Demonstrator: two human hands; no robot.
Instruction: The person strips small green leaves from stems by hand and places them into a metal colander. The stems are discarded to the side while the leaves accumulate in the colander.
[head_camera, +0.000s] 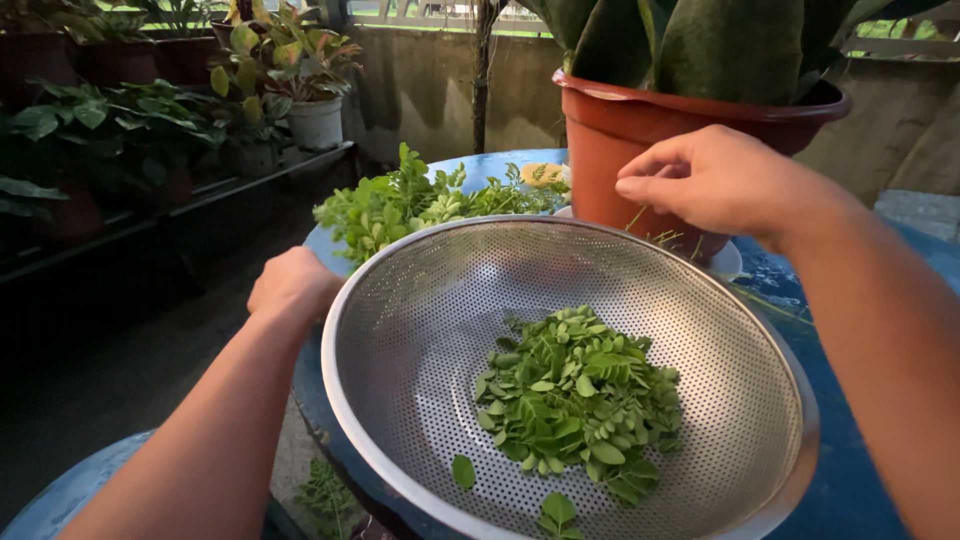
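Head view: left hand (292, 285) grips colander (420, 300) rim; right hand (725, 180), fingertips pinched, hovers before terracotta pot (620, 140).

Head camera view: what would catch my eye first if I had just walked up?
A big perforated metal colander fills the middle, with a heap of small picked green leaves in its bottom. The left hand is at its left rim, beside leafy sprigs on the blue table; the right hand hovers pinched before a terracotta-coloured plant pot.

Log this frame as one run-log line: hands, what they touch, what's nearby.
left hand: gripping colander rim | right hand: fingers pinched above it, contents unclear | colander: loose leaves | behind: leafy sprigs, terracotta pot
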